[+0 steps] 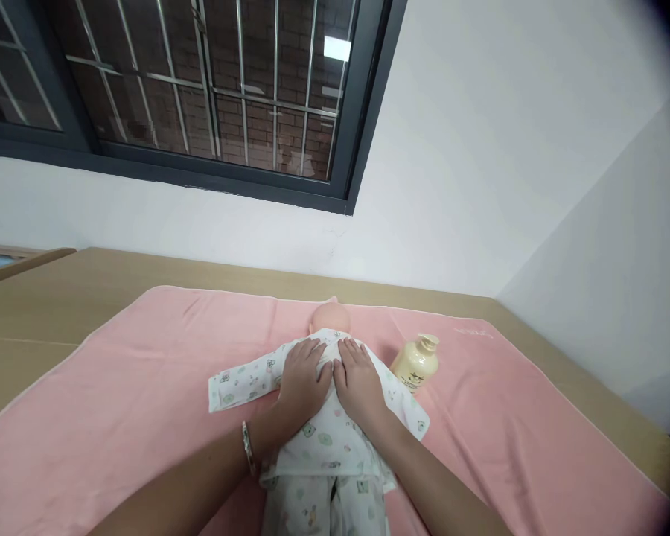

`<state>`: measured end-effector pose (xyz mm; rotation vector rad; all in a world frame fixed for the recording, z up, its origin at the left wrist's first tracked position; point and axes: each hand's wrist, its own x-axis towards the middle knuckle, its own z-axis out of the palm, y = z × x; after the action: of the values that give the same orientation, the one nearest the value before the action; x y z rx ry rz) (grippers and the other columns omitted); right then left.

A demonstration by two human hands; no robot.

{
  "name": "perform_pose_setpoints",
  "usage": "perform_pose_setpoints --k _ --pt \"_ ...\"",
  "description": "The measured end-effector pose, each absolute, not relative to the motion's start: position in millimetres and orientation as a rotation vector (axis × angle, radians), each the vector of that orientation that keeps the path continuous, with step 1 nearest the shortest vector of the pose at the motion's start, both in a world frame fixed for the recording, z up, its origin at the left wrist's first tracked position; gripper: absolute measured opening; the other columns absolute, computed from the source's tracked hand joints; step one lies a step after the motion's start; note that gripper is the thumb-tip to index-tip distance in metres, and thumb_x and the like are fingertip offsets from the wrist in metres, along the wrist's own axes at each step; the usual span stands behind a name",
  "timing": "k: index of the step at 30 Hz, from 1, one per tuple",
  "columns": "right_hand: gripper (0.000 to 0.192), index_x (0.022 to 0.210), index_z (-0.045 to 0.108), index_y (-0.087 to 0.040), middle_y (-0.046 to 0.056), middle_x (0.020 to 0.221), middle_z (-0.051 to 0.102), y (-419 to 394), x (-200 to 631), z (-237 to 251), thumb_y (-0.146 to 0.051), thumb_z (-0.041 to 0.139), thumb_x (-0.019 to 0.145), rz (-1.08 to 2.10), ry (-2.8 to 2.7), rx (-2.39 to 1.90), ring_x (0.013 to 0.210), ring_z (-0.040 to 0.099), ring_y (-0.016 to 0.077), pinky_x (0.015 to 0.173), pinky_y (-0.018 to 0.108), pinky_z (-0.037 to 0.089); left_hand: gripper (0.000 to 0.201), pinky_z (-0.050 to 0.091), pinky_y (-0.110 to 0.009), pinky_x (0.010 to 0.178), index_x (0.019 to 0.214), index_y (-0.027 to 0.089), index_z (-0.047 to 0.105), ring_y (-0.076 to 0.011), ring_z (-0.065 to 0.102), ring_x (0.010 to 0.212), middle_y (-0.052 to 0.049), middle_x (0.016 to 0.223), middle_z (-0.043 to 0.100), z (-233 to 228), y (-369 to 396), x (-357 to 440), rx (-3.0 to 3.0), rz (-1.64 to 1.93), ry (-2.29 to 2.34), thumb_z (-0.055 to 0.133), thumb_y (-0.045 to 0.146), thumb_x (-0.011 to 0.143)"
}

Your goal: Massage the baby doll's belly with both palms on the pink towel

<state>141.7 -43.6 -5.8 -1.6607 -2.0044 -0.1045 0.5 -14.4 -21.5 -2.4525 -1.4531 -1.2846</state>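
A baby doll (pixel 330 318) lies on its back on a pink towel (pixel 145 387), head toward the wall. It wears white printed pyjamas (pixel 329 447). My left hand (pixel 302 378) lies flat on the left side of the doll's chest, fingers together and pointing to the head. My right hand (pixel 358 380) lies flat beside it on the right side of the chest. Both palms press on the cloth and hold nothing. A bracelet (pixel 249 447) sits on my left wrist. The doll's left sleeve (pixel 240 383) stretches out sideways.
A cream-coloured bottle (pixel 418 362) stands on the towel just right of the doll's shoulder. The towel covers a wooden table (pixel 45 298) set against a white wall. A barred dark-framed window (pixel 201 97) is above. The wall corner is on the right.
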Motion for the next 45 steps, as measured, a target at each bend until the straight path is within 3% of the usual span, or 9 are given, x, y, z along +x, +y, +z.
perform_pose_setpoints --k 4,8,13,19,45 --pt "0.044 0.127 0.058 -0.003 0.021 0.128 0.059 -56.0 132.3 -0.3 -0.022 0.034 0.096 -0.21 -2.004 -1.716 0.125 0.053 0.0297 0.112 0.048 0.034 0.043 0.039 -0.053 0.109 0.127 0.012 0.055 -0.0308 0.05 0.126 -0.015 0.131 0.059 -29.3 -7.6 0.9 -2.455 -1.226 -1.52 0.05 0.023 0.086" --pt "0.039 0.121 0.064 -0.01 0.015 0.124 0.063 -59.1 133.5 5.1 -0.022 0.039 0.093 -0.152 -1.988 -1.676 0.121 0.057 0.0273 0.111 0.045 0.037 0.044 0.038 -0.053 0.11 0.129 0.012 0.054 -0.0305 0.049 0.128 -0.015 0.133 0.058 -30.1 -5.9 0.4 -2.471 -1.192 -1.53 0.048 0.022 0.086" --pt "0.044 0.132 0.056 -0.012 0.012 0.138 0.053 -44.6 145.0 3.4 -0.022 0.039 0.093 0.003 -1.979 -1.58 0.132 0.046 0.0249 0.113 0.045 0.036 0.036 0.039 -0.051 0.11 0.123 0.018 0.058 -0.0273 0.053 0.124 -0.011 0.13 0.061 -27.2 -7.5 0.5 -2.51 -1.215 -1.377 0.044 0.022 0.09" --pt "0.049 0.138 0.049 -0.007 0.015 0.144 0.046 -36.8 149.4 -7.7 -0.024 0.039 0.093 0.074 -1.972 -1.535 0.137 0.039 0.0254 0.117 0.048 0.028 0.035 0.039 -0.051 0.11 0.122 0.016 0.058 -0.0262 0.054 0.124 -0.011 0.129 0.062 -27.0 -8.6 0.7 -2.507 -1.253 -1.358 0.044 0.021 0.09" --pt "0.049 0.137 0.051 -0.009 0.014 0.144 0.047 -38.5 150.3 -10.1 -0.026 0.04 0.093 0.097 -1.923 -1.516 0.136 0.041 0.0257 0.116 0.048 0.029 0.035 0.041 -0.05 0.11 0.121 0.018 0.059 -0.0252 0.055 0.123 -0.01 0.129 0.062 -27.6 -7.6 0.0 -2.515 -1.292 -1.394 0.047 0.021 0.088"
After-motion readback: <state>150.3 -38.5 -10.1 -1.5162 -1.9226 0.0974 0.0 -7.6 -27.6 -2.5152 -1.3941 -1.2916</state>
